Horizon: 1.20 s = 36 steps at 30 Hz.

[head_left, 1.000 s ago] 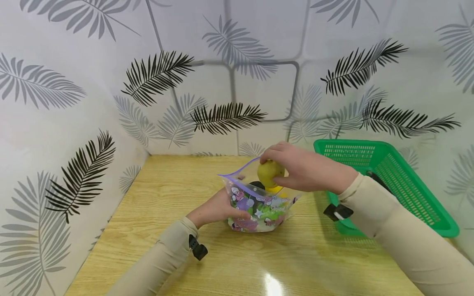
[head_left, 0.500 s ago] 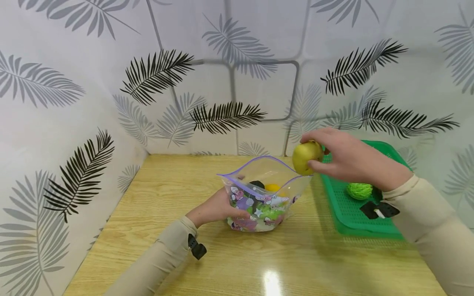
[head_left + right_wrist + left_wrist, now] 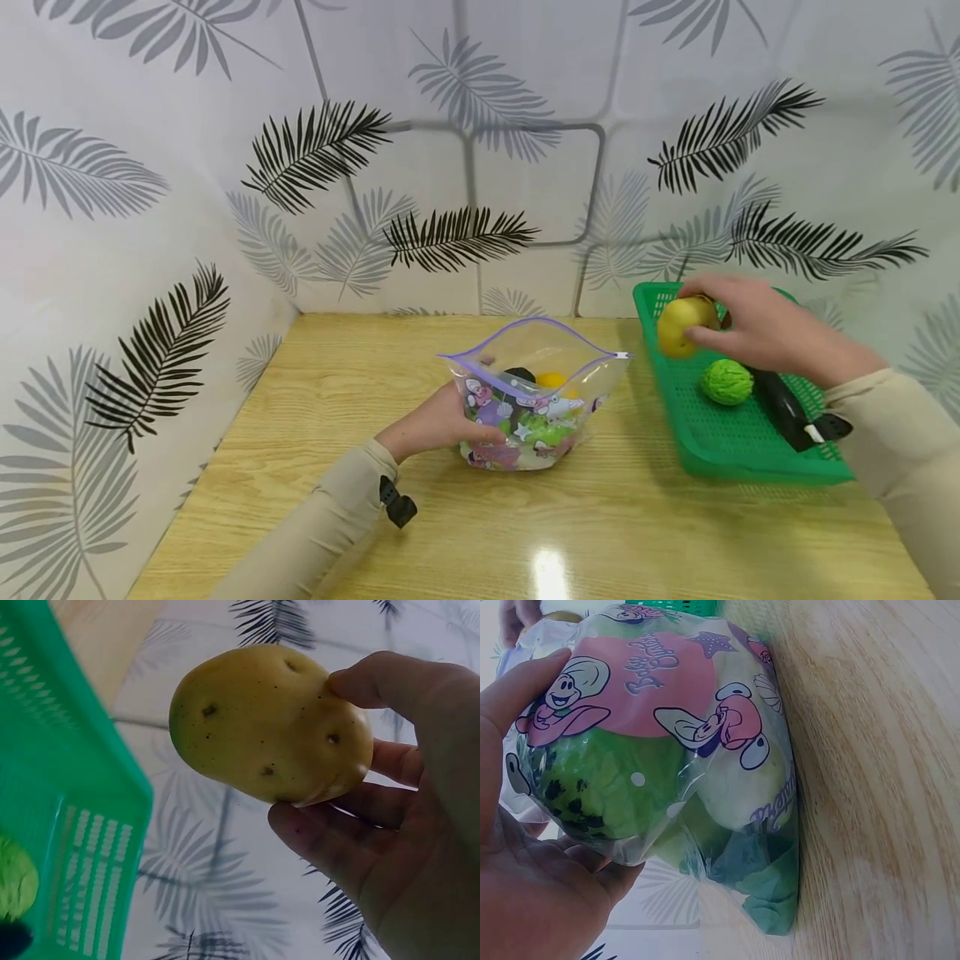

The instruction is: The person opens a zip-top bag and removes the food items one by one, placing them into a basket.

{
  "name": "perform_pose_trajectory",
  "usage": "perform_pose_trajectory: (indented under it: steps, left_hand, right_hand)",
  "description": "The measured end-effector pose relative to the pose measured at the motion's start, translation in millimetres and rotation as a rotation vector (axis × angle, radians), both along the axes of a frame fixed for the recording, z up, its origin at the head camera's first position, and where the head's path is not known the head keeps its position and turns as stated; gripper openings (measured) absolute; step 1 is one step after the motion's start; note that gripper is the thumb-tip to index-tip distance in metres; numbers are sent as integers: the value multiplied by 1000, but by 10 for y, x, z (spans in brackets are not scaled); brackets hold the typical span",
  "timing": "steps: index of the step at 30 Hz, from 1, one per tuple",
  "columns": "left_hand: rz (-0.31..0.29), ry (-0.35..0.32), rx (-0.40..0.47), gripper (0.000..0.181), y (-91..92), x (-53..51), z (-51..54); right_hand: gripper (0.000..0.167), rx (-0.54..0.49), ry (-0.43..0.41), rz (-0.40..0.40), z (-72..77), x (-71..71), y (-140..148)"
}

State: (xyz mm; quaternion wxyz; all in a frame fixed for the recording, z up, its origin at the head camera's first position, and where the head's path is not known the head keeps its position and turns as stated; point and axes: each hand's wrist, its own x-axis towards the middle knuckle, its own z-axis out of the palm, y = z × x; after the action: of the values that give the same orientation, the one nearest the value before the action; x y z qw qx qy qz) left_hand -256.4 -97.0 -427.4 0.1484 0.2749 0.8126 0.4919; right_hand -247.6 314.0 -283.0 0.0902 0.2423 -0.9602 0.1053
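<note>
My right hand [image 3: 757, 321] grips a yellow-brown potato [image 3: 262, 724] between thumb and fingers, above the near-left part of a green plastic basket [image 3: 686, 442]. My left hand [image 3: 438, 421] holds the left side of a clear printed zip bag [image 3: 525, 417], thumb in front and the other fingers behind. The bag stands upright on the table with its purple-edged mouth spread wide. Inside it, in the left wrist view, show a green round item with dark marks [image 3: 607, 787], a pale one [image 3: 739, 787] and dark green leafy pieces [image 3: 769, 892]. A yellow item [image 3: 551, 380] shows through the mouth.
In the basket lie a bright green wrinkled ball [image 3: 727, 382] and a dark eggplant-like item [image 3: 783, 408], partly behind my right wrist. The wooden table [image 3: 360, 367] meets a leaf-patterned wall covering [image 3: 525, 167] at its back and left.
My right hand has carried the potato from the bag's mouth rightward to over the basket. My left hand and the bag have stayed in place.
</note>
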Motion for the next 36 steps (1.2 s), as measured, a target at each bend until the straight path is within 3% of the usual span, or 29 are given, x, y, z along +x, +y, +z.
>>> perform_pose_trajectory:
  steps: [8, 14, 17, 28, 36]
  left_hand:
    - [4, -6, 11, 114, -12, 24, -24]
    - [0, 10, 1, 113, -2, 19, -17]
    - [-5, 8, 4, 114, 2, 15, -14]
    - [-15, 16, -15, 113, 8, 6, -16]
    - [-13, 20, -9, 113, 5, -3, -7]
  right_hand:
    - [41, 125, -220, -35, -399, -157, 257]
    - [38, 169, -464, -10, -645, -111, 356]
    - [41, 201, -537, 7, -731, -76, 384]
    - [40, 240, -582, 8, -880, 40, 483]
    - [41, 253, -521, 34, -922, 63, 468]
